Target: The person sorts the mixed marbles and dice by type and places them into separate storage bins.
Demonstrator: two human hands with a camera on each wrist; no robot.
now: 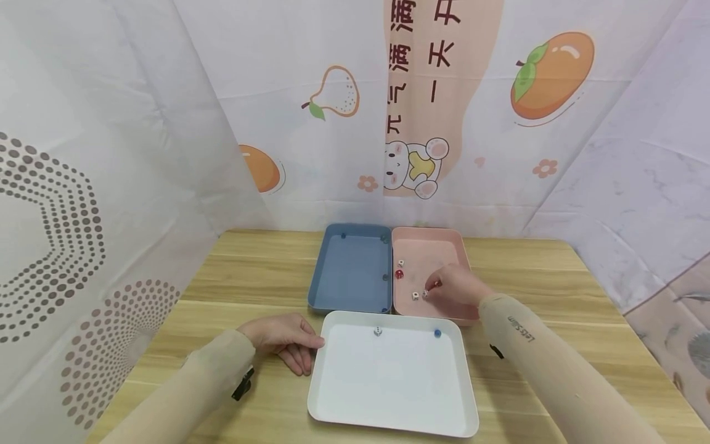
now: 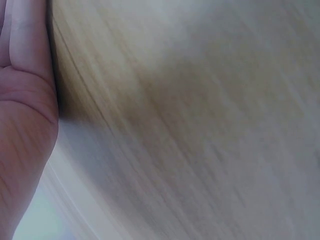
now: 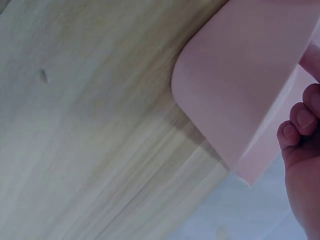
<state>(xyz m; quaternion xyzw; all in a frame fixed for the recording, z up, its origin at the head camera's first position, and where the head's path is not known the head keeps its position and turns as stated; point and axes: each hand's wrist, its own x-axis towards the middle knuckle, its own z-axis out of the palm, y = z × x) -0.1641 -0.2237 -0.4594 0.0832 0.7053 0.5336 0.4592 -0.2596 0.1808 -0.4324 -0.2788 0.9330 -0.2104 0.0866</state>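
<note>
My left hand (image 1: 285, 340) is at the left side of the white tray (image 1: 391, 382), its thumb over the rim and the other fingers bent against the outer wall. Inside that tray, near its far edge, lie a white die (image 1: 378, 331) and a blue die (image 1: 437, 333). My right hand (image 1: 456, 285) reaches into the pink tray (image 1: 429, 232), pinching a white die (image 1: 425, 294) low over the tray floor. Something red (image 1: 437, 283) shows between its fingers. Nearby in the pink tray are two white dice (image 1: 415, 296) and a red die (image 1: 399, 274).
A blue tray (image 1: 355, 271) stands left of the pink one, with several blue and green dice along its edges. Both trays are behind the white tray on a wooden table (image 1: 255, 265). Printed white cloth (image 1: 310, 166) hangs behind the table and at both sides.
</note>
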